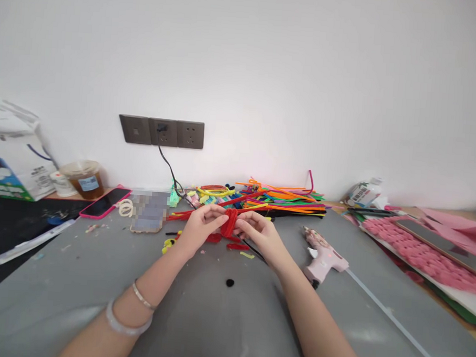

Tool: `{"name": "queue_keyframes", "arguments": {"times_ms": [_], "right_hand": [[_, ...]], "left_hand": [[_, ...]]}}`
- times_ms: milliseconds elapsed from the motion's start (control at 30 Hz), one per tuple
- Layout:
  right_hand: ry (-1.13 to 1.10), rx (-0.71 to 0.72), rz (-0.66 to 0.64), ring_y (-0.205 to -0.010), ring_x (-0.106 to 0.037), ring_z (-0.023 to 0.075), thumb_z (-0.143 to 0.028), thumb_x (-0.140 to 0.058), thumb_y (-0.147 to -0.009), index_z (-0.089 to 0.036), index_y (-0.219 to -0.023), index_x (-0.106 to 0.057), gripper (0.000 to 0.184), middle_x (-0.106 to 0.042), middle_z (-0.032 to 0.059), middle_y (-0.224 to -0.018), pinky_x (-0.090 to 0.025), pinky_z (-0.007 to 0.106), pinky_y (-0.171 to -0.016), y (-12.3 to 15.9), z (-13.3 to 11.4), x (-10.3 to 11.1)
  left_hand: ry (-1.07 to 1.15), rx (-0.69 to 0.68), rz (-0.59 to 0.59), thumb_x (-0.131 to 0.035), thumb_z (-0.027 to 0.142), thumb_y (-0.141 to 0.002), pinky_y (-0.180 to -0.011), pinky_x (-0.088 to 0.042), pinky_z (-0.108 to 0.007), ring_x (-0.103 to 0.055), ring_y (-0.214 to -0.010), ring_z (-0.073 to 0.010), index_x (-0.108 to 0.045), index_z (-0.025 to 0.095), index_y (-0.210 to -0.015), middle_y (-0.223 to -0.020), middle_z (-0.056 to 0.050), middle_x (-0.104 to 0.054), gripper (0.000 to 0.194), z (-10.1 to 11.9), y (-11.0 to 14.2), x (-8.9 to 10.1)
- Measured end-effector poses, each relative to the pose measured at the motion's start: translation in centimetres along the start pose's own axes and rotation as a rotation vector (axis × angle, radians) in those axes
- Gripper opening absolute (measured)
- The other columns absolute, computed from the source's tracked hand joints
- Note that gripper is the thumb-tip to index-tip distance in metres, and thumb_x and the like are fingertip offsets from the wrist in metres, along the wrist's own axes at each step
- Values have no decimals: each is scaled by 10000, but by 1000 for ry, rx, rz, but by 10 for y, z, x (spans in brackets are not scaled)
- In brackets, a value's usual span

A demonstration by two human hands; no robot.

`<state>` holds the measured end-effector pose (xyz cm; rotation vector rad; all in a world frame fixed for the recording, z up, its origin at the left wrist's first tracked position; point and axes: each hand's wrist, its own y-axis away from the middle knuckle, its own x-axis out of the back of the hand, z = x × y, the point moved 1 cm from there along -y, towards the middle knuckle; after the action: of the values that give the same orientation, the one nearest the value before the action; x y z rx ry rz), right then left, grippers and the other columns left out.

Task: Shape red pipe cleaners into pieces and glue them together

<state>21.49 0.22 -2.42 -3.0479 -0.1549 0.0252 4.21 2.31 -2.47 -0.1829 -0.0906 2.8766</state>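
Between my two hands, above the grey table mat [195,317], is a red fuzzy bundle [229,223] that looks like coiled pipe cleaner. My left hand [202,226] pinches its left side with thumb and fingers. On its right side my right hand [259,233] grips it the same way. Red pipe cleaner pieces [237,247] and a small yellow bit [247,255] lie on the mat just beneath. A black pom-pom-like dot [229,282] rests nearer to me. Behind my hands spreads a heap of colourful pipe cleaners [289,195].
At right lies a pink glue gun [325,261] with a long glue stick [391,315] in its back. A pink-cased phone [106,202], a second phone [151,213] and a drink cup [86,181] are at left. A black cord runs from the wall socket [163,132].
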Motion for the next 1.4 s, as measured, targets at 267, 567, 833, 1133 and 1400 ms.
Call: {"name": "queue_keyframes", "arguments": {"times_ms": [267,567,833,1133,1400], "right_hand": [[-27,72,108,-645,-549,167,-612,-787,-622,-223,-772,-572,470,-575,0,-686,-513,313,-615,1,4,-9],[-46,110,124,-732,-581,168,-553,-811,-622,-207,-798,-616,435,-631,19,-797,-489,296,-690,0,2,-8],[-138,116,89,-739,-581,158,-458,-825,-653,-210,-789,-664,325,-651,1,-781,-482,277,-700,1,2,-7],[-170,150,26,-755,-624,161,-404,-837,-661,-225,-797,-670,280,-689,-5,-793,-511,300,-742,1,0,-5],[-89,272,14,-792,-639,179,-383,-809,-714,-235,-831,-694,222,-702,13,-829,-518,318,-734,1,-2,-3]], "left_hand": [[-65,-102,32,-775,386,-695,-762,-537,-300,-660,-888,-201,-629,176,-923,-894,-47,-684,343,1,2,-3],[-57,-196,30,-753,296,-728,-833,-528,-309,-658,-870,-179,-631,168,-925,-893,-41,-676,265,1,1,-3],[-19,-248,-49,-763,247,-720,-803,-557,-305,-660,-885,-182,-665,160,-975,-912,-53,-694,287,4,3,-6],[43,-324,-61,-789,216,-704,-809,-585,-316,-667,-912,-186,-674,161,-946,-932,-58,-695,274,3,3,-5],[41,-361,-72,-788,201,-709,-804,-589,-305,-672,-904,-180,-682,169,-905,-905,-45,-690,225,3,2,-4]]}}
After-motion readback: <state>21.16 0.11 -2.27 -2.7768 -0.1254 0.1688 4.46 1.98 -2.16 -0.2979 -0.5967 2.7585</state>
